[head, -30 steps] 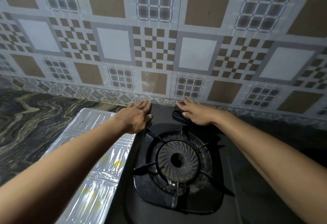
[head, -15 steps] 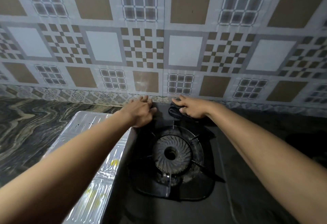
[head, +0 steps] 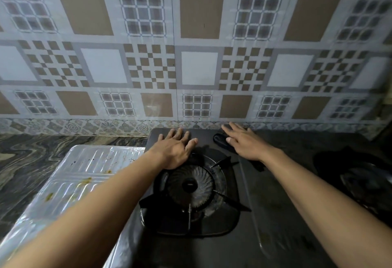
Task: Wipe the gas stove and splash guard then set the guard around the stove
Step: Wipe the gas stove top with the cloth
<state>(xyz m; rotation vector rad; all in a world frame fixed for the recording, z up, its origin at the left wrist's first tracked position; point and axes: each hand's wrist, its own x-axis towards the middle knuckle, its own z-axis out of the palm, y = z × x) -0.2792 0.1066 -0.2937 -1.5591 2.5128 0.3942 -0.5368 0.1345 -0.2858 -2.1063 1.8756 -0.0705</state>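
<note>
Stove [head: 204, 138] beneath flat left hand [head: 175, 151], right hand [head: 244, 142]

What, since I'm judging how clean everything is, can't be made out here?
All head view.
- Dark cloth: mostly covered by the right hand.
- Splash guard: near end cut off by the frame edge, left forearm crosses it.
- Right-hand burner: too dark, cut by the right edge.
- Front of the stove: below the bottom edge.

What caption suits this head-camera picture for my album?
Left hand flat on the gas stove, right hand resting on a dark cloth; foil splash guard lies beside.
</note>
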